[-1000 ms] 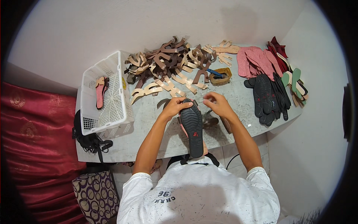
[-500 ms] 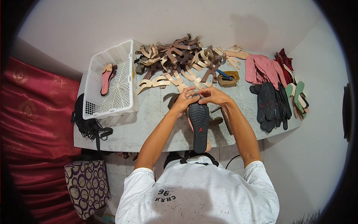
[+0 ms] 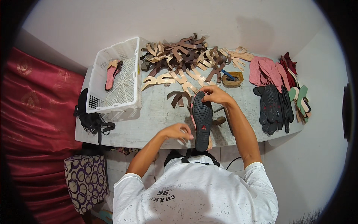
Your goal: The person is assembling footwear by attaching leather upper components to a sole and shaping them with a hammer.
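My right hand (image 3: pixel 217 95) pinches the far end of a sandal, whose black ribbed sole (image 3: pixel 202 115) with a small red mark faces up. Along the sole's left side a strip of pink shows, and a bit of tan sticks out at its near end. Off the sandal's near left side hovers my left hand (image 3: pixel 177 131), empty, its fingers loosely curled and apart, slightly blurred. Dark brown strap pieces (image 3: pixel 179 98) lie just left of the sandal's far end. To its right, a dark hammer-like tool (image 3: pixel 219 121) is partly hidden.
A white plastic crate (image 3: pixel 138 71) at left holds one pink sandal (image 3: pixel 111 77). Brown and beige cut straps (image 3: pixel 183 52) are heaped at the back, near a small yellowish container (image 3: pixel 233 83) with a blue-handled tool. Pink insoles (image 3: pixel 266 69) and black soles (image 3: pixel 270 104) are stacked at right.
My left hand has let go of the sandal's far end and moved down toward its near left side. The right hand still holds the sandal, which has shifted slightly right.
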The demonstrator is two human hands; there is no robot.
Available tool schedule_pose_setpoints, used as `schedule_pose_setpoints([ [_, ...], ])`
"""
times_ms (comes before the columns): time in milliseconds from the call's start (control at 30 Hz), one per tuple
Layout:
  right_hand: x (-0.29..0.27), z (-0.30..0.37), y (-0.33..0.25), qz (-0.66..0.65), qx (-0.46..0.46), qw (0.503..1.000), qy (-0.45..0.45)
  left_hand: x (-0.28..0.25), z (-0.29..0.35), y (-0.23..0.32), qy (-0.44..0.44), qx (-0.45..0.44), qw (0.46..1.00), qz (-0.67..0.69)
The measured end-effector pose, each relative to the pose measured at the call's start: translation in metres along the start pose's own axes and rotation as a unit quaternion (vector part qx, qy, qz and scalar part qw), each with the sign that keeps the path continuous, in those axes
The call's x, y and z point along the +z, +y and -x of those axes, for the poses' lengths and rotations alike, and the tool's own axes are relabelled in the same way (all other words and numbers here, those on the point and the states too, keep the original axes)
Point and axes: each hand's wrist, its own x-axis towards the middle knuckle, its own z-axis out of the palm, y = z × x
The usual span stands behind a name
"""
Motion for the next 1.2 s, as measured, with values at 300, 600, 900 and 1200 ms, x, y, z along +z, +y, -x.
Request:
schedule_pose_setpoints([
  [300, 0.002, -0.002, -0.02, 0.165, 0.015, 0.986, 0.027, 0.095, -0.011, -0.001, -0.022, 0.106, 0.985, 0.135],
  [600, -0.009, 0.027, -0.037, 0.166, -0.015, 0.983, 0.074, 0.088, 0.004, 0.013, -0.002, 0.203, 0.971, 0.127],
  [900, -0.016, 0.057, -0.071, 0.21, -0.199, 0.942, 0.173, 0.082, 0.019, 0.037, 0.028, 0.194, 0.974, 0.113],
  [1200, -0.012, 0.074, -0.097, 0.185, -0.079, 0.955, 0.217, 0.051, 0.029, 0.048, 0.157, 0.219, 0.959, -0.086],
])
